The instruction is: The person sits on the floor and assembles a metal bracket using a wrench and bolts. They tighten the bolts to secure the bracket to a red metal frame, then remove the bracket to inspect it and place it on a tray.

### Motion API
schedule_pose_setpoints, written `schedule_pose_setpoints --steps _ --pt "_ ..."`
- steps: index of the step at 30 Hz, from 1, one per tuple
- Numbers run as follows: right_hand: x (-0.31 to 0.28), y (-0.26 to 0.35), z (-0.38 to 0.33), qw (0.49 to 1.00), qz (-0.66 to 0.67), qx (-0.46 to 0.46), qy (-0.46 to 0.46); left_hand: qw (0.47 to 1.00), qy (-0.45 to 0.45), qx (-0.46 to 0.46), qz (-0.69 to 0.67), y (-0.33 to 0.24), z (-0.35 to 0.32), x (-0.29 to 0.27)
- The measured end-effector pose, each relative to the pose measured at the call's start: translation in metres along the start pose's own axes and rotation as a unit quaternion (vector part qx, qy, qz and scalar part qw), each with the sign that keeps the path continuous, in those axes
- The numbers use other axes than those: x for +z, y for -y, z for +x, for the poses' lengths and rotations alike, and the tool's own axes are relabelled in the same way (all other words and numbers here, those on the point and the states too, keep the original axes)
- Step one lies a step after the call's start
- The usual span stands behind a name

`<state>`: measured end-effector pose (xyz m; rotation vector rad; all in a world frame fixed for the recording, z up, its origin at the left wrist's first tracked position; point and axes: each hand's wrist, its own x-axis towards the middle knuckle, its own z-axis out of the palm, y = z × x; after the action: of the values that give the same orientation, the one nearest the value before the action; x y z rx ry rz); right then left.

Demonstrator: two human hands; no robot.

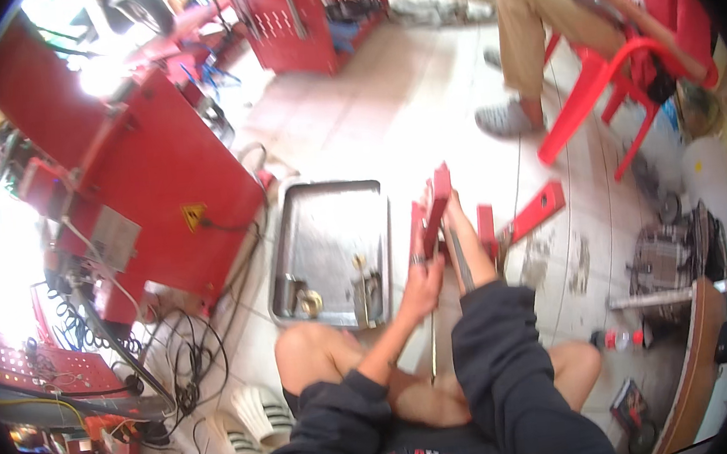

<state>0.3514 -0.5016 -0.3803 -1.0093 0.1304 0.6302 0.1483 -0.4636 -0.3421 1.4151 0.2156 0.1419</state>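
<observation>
A red metal bar with a squared end (438, 186) stands up in front of me, beside a second red upright piece (415, 229). My left hand (424, 284) is closed around the lower part of this red metal frame. Farther out, my right hand (447, 206) grips the frame near its upper end; the bar partly hides its fingers. Just right of my right forearm, another red metal arm (535, 212) with a hole in its end slants outward. Left of my hands lies a shallow metal tray (328, 226) holding a brass-coloured round part (310, 301) and a metal cylinder (366, 298).
A large red machine (176, 192) stands at the left, with black cables (188, 358) on the floor. Pale slippers (261, 414) lie near my left knee. Another person sits on a red plastic chair (584, 109) at far right. A bottle (619, 340) lies by my right knee.
</observation>
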Motion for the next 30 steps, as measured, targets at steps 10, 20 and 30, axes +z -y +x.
schedule_pose_setpoints --steps 10,20,30 --pt "0.053 0.033 -0.005 0.980 -0.179 -0.060 0.059 0.976 -0.082 0.163 0.118 0.038 0.005 -0.018" --pt "-0.075 0.137 0.083 0.922 -0.147 0.240 0.265 0.991 0.061 -0.012 -0.121 -0.022 -0.022 0.012" --pt "0.017 0.103 -0.003 0.944 -0.288 0.056 0.149 0.998 -0.040 0.028 -0.025 -0.002 -0.013 0.011"
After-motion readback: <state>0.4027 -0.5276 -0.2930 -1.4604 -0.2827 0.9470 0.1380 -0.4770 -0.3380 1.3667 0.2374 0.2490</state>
